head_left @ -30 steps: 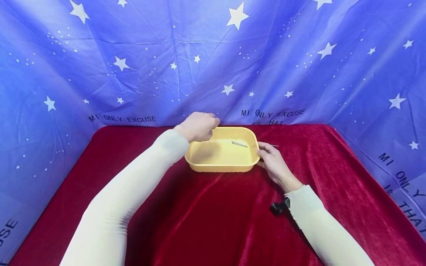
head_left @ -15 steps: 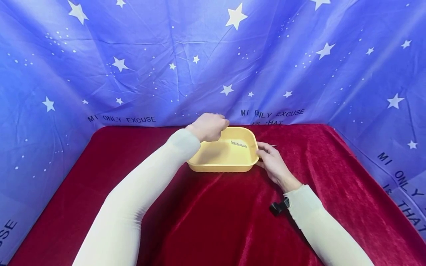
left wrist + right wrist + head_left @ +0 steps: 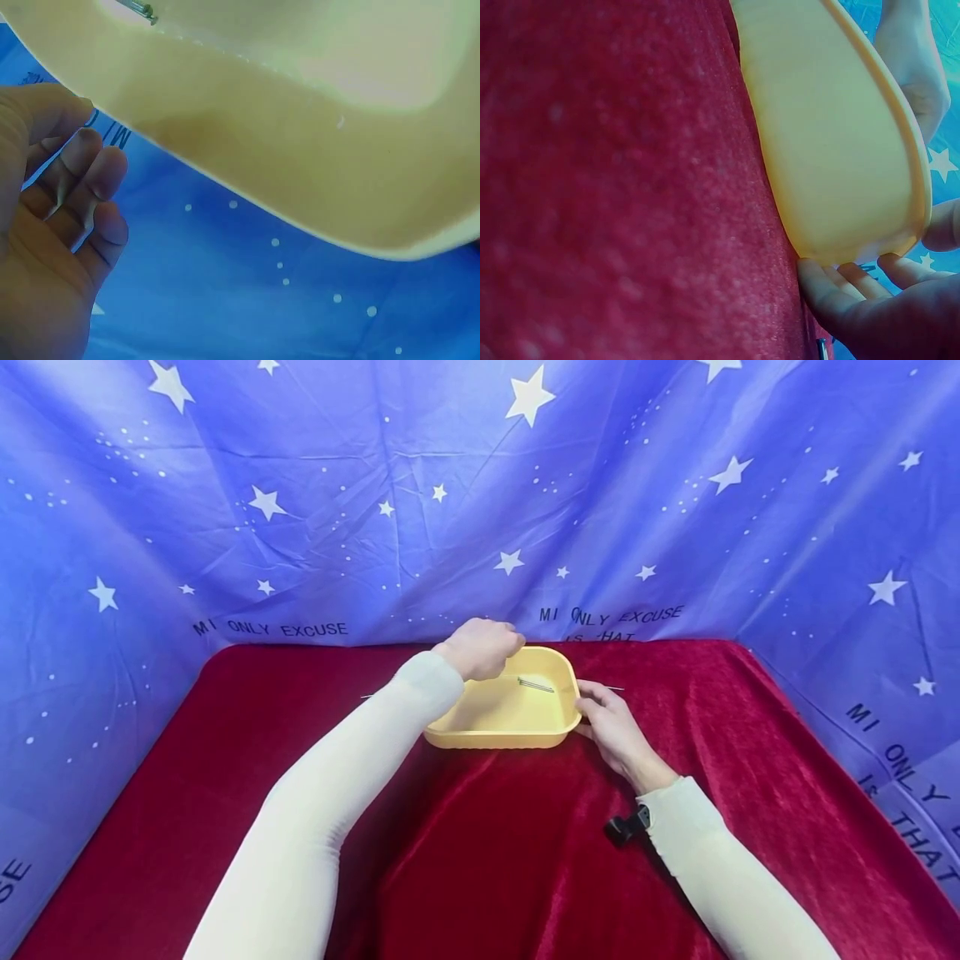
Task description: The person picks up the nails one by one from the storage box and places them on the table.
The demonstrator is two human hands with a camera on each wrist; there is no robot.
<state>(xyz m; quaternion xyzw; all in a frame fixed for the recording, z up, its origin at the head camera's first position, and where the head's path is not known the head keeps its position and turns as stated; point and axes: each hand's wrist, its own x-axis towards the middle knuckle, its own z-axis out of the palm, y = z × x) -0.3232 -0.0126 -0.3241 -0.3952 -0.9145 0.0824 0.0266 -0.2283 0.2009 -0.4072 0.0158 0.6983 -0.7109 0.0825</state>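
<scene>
A yellow plastic basin (image 3: 495, 740) stands near the table's far edge. Inside it, toward the right, lie several thin metal nails (image 3: 536, 685); flat heads show on the nails (image 3: 142, 10) in the left wrist view. My left hand (image 3: 482, 648) hovers over the basin's back left part, hiding that stretch of rim. In the left wrist view the left hand (image 3: 64, 176) has loosely bent fingers with nothing visible between them. At the basin's right end my right hand (image 3: 617, 720) holds the wall, thumb by the rim and fingers (image 3: 840, 296) against the outside.
Dark red velvet cloth (image 3: 465, 852) covers the table. A thin metal piece (image 3: 616, 688) lies beyond the right hand, and another thin piece (image 3: 366, 697) shows left of the left sleeve. Behind hangs a blue star-printed curtain (image 3: 337, 543).
My left hand has shifted right over the basin, toward the nails, uncovering the thin piece at the left. The right hand keeps its hold, and the basin stays about where it was.
</scene>
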